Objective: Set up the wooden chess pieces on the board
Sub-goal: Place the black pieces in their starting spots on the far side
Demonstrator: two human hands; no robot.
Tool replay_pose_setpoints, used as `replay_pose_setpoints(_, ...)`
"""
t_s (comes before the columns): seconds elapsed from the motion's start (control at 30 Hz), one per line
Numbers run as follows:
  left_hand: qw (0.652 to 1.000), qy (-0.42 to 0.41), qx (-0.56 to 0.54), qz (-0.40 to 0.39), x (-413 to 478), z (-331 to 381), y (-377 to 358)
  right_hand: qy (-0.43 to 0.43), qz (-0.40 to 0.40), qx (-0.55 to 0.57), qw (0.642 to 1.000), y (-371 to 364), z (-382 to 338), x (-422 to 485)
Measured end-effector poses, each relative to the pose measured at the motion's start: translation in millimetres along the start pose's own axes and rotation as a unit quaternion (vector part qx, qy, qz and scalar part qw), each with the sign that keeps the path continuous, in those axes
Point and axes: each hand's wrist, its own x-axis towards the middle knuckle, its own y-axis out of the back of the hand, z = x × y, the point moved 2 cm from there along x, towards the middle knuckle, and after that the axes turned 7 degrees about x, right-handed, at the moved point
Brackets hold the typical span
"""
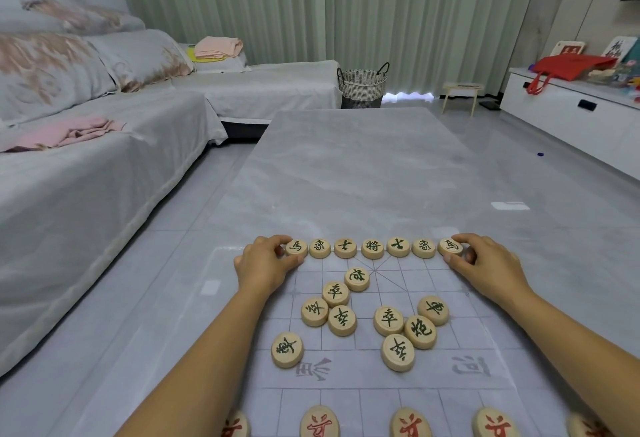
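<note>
Red pieces (319,422) line the bottom edge, soldiers I think. Up the board (374,372) the green back row reads 馬 象 士 將 士 象 馬. Each grip is pinching an end piece: left hand (265,263) on the left horse (296,248), right hand (485,263) on the right horse (450,246). Looks like the back rank's nearly done. Corners next, I'd guess, and a 車 disc (287,349) lies loose mid-board among 卒 and 炮. The river print shows 河 (471,365).

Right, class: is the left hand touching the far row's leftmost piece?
Touching. In the head view the left hand pinches the leftmost piece between fingertip and thumb.
</note>
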Motion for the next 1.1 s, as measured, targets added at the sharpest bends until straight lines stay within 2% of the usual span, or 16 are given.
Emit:
replay_pose_setpoints(0.53, 1.000, 0.011, -0.005, 0.014, -1.6, 2.3, 0.1, -0.011, -0.004, 0.003, 1.000, 1.7, -2.4, -2.2)
replay_pose_setpoints(0.67, 0.996, 0.030, -0.087, -0.001, -3.1, -0.5, 1.3, -0.023, -0.009, 0.017, 1.000, 3.4, -6.4, -3.5)
replay_pose_setpoints(0.87, 0.969, 0.015, -0.237, -0.067, -9.1, -13.4, 10.6, -0.086, 0.009, 0.132, 0.987, 7.1, -4.5, -7.1)
replay_pose_setpoints(1.03, 0.962, -0.011, -0.250, -0.106, -48.4, -31.4, 36.6, -0.083, 0.016, 0.192, 0.978, 10.7, -4.1, -8.7)
replay_pose_setpoints(1.1, 0.959, -0.039, -0.239, -0.145, -70.0, -42.9, 47.3, -0.081, 0.016, 0.225, 0.971, 12.4, -3.8, -10.1)
